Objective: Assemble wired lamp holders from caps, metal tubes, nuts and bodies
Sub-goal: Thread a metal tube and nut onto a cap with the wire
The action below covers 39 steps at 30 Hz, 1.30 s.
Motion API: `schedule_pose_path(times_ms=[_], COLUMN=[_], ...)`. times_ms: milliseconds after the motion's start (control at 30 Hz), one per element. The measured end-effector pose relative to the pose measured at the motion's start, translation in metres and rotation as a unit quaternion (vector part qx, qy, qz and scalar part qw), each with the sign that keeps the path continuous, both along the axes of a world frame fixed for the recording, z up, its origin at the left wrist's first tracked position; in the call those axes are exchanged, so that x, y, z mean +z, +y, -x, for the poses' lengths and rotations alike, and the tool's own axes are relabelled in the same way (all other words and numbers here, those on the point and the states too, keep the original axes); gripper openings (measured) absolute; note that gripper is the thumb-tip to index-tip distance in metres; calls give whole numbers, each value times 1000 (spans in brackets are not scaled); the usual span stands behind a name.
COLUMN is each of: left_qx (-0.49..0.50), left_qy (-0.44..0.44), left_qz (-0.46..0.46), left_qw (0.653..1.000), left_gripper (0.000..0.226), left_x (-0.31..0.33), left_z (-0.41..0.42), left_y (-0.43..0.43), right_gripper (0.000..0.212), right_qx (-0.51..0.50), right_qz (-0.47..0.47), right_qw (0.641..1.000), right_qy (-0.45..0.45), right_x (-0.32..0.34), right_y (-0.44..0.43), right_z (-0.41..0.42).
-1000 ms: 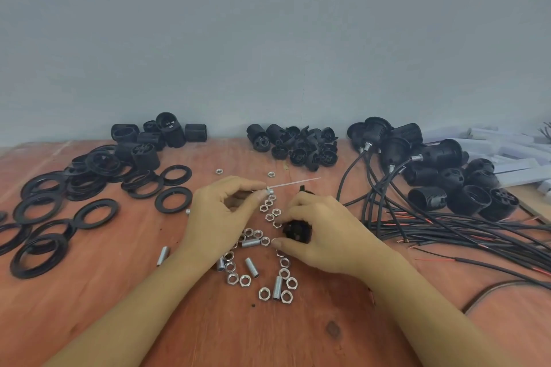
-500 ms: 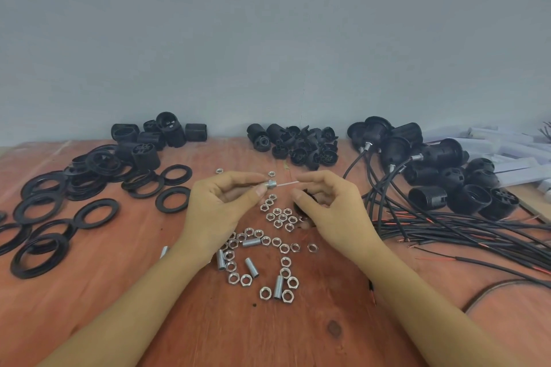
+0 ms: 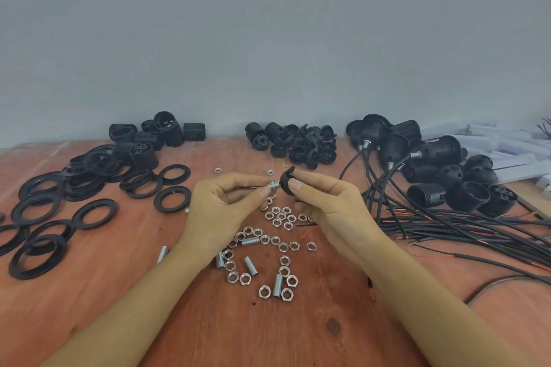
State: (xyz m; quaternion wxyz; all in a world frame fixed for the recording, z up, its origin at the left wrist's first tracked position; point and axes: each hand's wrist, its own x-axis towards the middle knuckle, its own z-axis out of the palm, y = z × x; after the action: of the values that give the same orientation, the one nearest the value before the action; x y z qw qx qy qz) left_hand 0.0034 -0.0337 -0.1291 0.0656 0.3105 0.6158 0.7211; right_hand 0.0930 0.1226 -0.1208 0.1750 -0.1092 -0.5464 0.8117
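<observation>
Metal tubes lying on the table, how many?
5 tubes: one left of the left forearm, three among the nuts beside that wrist, one nearest the camera. Others may be hidden.

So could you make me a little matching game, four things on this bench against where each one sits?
Things:
1. flat black rings
2. loose silver nuts
3. wired lamp holders
4. black cap

Places:
A. held in the right hand, close to the left hand
B. far right, with cables trailing toward the viewer
C. spread over the left side of the table
D. scattered on the table, below and between the hands

Pairs: 1-C, 2-D, 3-B, 4-A
</observation>
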Motion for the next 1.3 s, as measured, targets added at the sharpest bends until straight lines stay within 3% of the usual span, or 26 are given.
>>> schedule_pose_path(times_ms=[200, 333, 500, 733, 1133, 1300], left_qx=[-3, -1, 10, -19, 1, -3], left_qy=[6, 12, 52, 63, 57, 67], left_qz=[-2, 0, 30, 42, 65, 62], left_qw=[1000, 1000, 998, 997, 996, 996], left_gripper=[16, 17, 13, 14, 16, 15], left_x=[0, 0, 0, 2, 1, 1], left_z=[-1, -1, 3, 6, 3, 2], left_y=[0, 0, -2, -3, -1, -1], right_gripper=[40, 49, 31, 42, 44, 45], right_qx=[21, 29, 43, 57, 22, 31], right_qz=[31, -22, -127, -224, -279, -258], right_qw=[999, 999, 991, 972, 956, 963], right_qy=[27, 19, 13, 40, 86, 73], right_x=[0, 1, -1, 3, -2, 0], right_y=[-1, -3, 1, 8, 9, 10], right_z=[0, -1, -3, -5, -5, -5])
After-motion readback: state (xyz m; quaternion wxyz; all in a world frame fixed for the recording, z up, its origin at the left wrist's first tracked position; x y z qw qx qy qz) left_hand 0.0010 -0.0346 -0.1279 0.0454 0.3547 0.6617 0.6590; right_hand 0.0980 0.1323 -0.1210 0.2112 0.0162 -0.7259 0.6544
